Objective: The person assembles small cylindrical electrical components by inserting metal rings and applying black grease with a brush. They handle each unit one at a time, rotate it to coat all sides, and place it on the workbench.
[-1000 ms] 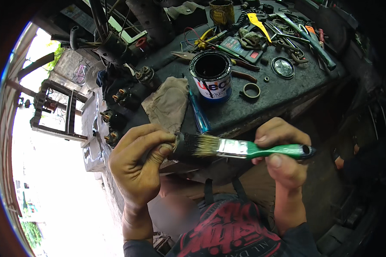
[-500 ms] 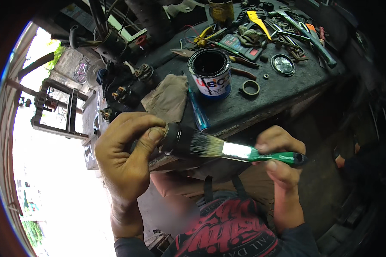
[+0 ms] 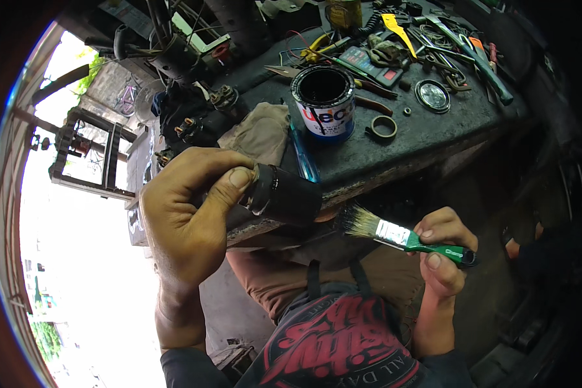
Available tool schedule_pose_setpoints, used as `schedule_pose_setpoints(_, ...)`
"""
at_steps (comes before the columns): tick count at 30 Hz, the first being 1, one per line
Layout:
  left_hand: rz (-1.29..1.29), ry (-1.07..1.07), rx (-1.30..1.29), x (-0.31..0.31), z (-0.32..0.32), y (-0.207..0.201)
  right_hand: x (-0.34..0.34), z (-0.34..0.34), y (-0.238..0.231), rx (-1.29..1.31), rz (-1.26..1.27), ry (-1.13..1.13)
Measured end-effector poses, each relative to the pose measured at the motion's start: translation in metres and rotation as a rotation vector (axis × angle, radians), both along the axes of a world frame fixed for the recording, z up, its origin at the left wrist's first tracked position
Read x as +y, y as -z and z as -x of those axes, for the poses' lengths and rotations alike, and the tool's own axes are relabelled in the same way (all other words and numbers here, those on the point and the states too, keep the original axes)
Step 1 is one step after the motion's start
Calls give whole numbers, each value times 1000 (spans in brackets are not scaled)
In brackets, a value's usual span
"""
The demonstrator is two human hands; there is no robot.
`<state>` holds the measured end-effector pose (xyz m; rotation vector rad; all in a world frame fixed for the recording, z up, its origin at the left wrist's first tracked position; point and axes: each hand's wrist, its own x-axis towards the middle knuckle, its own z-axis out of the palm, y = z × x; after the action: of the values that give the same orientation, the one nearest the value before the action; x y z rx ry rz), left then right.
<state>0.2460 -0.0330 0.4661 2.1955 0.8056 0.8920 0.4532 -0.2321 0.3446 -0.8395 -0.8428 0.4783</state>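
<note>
Thumb and fingers of my left hand (image 3: 191,210) pinch the near end of a black cylindrical metal part (image 3: 284,196), which points toward the right. My right hand (image 3: 445,249) grips a paintbrush (image 3: 394,234) by its green handle. Its pale bristles are black at the tip and stand a little apart from the cylinder. Beyond the cylinder, on the bench, an open paint can (image 3: 325,116) has black paint over its rim. Left of the can lie a tan rag (image 3: 260,132) and a blue-handled screwdriver (image 3: 304,155).
The dark workbench (image 3: 427,145) ends just beyond my hands. A metal ring (image 3: 383,128), a round can lid (image 3: 432,96), pliers (image 3: 372,103), a multimeter (image 3: 372,66) and a yellow-handled tool (image 3: 399,33) lie on it. Motor parts (image 3: 186,129) sit at the left.
The brush has come off the cylinder and moved right and down with my right hand. My left hand still holds the cylinder, now showing more of its painted side.
</note>
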Motion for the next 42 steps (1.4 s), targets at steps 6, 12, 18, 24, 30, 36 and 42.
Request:
schedule_pose_setpoints(6, 36, 12, -27, -1, -5, 4, 7, -6, 2, -354, 84, -21)
schedule_pose_setpoints(12, 52, -12, -18, 2, -5, 7, -6, -4, -2, -252, 5, 110)
schedule_pose_setpoints(18, -2, 15, -4, 1, -8, 8, 6, 1, -2, -477, 117, 11)
schedule_pose_setpoints(24, 20, -12, -6, 5, -8, 11, 0, -4, -8, -370, 31, 103)
schedule_pose_setpoints(30, 15, -17, 1, 5, -8, 10, 10, -7, 2, -449, 115, 16)
schedule_pose_setpoints(36, 61, -24, -36, 7, -9, 16, -8, -1, 8, -13, 19, 58)
schedule_pose_setpoints(42, -28, -46, -8, -1, -11, 16, 22, 27, -11, 429, 91, 114)
